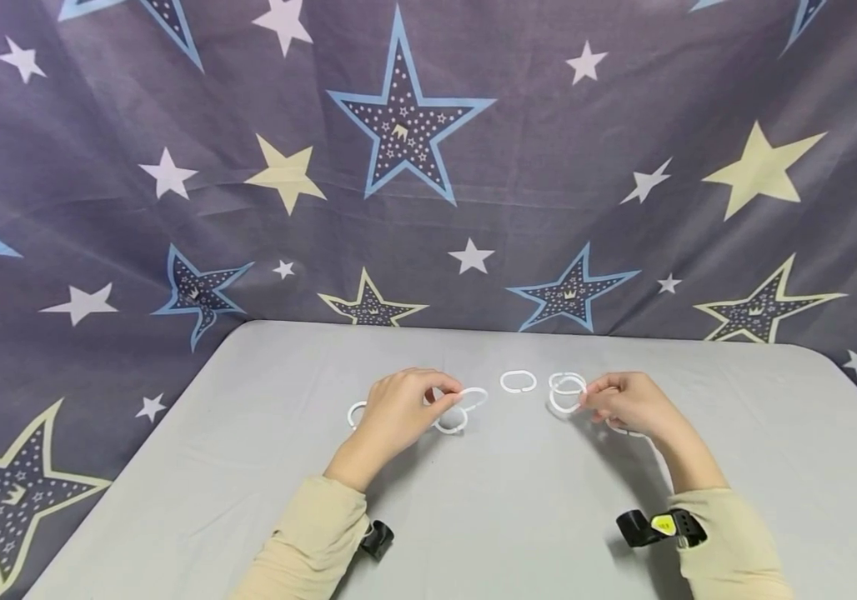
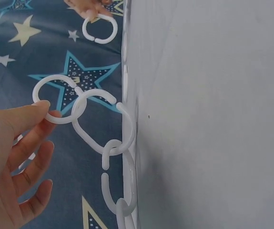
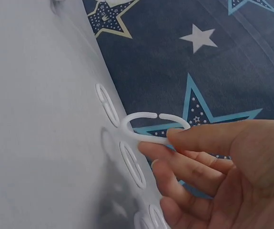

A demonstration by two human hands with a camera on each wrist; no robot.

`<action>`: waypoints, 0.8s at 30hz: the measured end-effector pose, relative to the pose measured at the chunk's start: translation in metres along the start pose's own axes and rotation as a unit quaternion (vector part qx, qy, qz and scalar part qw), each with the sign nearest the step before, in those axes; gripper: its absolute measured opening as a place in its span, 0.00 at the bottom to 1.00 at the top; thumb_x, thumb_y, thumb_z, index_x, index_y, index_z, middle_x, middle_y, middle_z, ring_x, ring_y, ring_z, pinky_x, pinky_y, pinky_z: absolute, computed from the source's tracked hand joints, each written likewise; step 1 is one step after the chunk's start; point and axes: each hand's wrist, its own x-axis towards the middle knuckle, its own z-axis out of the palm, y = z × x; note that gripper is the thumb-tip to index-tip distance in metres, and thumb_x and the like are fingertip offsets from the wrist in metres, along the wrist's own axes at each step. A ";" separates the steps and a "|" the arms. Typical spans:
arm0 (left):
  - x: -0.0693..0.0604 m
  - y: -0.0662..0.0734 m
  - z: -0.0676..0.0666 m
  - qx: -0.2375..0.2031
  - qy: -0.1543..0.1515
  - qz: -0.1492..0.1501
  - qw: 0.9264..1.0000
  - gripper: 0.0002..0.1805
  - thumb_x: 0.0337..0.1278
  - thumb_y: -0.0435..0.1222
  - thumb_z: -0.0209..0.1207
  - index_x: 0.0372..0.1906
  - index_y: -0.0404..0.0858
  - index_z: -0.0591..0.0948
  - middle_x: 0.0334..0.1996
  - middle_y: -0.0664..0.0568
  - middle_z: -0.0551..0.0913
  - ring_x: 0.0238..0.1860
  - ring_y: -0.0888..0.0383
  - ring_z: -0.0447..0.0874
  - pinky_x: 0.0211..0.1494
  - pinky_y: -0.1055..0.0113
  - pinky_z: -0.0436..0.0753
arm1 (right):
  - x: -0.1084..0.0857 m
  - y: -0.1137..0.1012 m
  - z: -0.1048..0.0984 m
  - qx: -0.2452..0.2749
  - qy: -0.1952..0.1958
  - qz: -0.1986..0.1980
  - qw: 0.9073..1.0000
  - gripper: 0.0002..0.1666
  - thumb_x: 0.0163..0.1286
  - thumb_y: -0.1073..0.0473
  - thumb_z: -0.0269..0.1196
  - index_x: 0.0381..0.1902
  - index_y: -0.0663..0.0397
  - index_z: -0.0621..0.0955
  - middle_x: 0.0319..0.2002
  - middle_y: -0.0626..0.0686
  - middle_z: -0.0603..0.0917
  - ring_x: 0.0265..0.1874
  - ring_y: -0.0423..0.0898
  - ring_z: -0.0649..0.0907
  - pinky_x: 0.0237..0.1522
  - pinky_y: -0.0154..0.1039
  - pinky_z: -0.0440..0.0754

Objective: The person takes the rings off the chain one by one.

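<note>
In the left wrist view, my left hand [image 2: 17, 162] pinches a white plastic chain link [image 2: 35, 90] between thumb and index finger. That link is hooked through a second white link [image 2: 132, 121], and more linked ones hang below it. Each visible link has a small gap in its loop. My right hand [image 1: 634, 404] holds a single oval white link [image 3: 139, 115] by thumb and fingertips, raised above the table. The two hands are apart, with the held links facing each other. My left hand hides part of the chain in the head view.
On the grey table [image 1: 518, 508] lies a loose white link [image 1: 516, 372] between the hands, near the back. Other loose links lie by my right hand, one being a white link [image 3: 133, 164] below it. A star-patterned curtain [image 1: 518, 167] hangs behind the table.
</note>
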 end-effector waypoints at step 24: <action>0.000 -0.002 0.004 0.012 -0.001 0.009 1.000 0.05 0.57 0.45 0.69 0.39 0.56 0.89 0.28 0.67 0.82 0.29 0.65 0.78 0.31 0.65 0.73 | 0.002 0.016 -0.005 -0.049 0.020 0.023 0.998 0.16 0.71 0.62 0.60 0.36 0.75 0.81 0.22 0.53 0.86 0.17 0.37 0.78 0.19 0.30 0.73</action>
